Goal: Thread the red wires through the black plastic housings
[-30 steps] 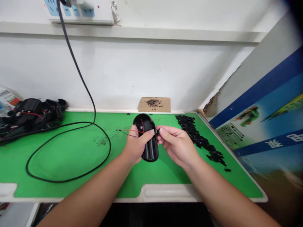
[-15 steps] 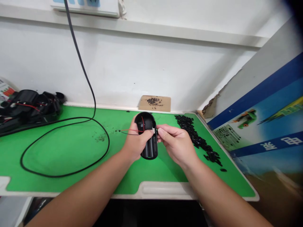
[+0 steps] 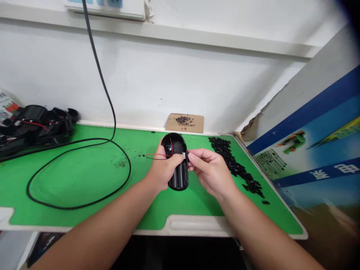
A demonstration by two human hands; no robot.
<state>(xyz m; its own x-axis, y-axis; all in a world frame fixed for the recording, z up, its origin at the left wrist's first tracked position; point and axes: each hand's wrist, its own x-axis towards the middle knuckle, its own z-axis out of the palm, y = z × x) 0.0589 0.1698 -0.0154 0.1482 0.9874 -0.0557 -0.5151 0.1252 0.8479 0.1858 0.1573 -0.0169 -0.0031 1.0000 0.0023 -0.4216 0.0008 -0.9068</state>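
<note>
The left hand point(image 3: 164, 173) holds a black plastic housing point(image 3: 178, 180) upright above the middle of the table, its rounded end pointing away from the person and its ribbed, trough-like underside partly showing below the hand. The left fingers curl behind the housing, mostly out of sight, while the thumb lies pressed across its front. The right hand point(image 3: 210, 172) sits just beside it, with the thumb and forefinger pinched together on a small white connector point(image 3: 183, 155) at the housing's edge; the other right fingers point(image 3: 204, 165) curl loosely beneath. Thin red and black wires point(image 3: 157, 155) run from the housing out to the left, over the left hand.

The table carries a green mat point(image 3: 70, 180) with a white rim. A long heap of small black plastic parts point(image 3: 233, 165) lies to the right of the hands, and a loop of black cable point(image 3: 84, 140) lies to the left. Further left, at the back, black housings with red wires point(image 3: 36, 125) lie piled, and a cardboard piece with black bits on it point(image 3: 185, 123) leans against the wall
</note>
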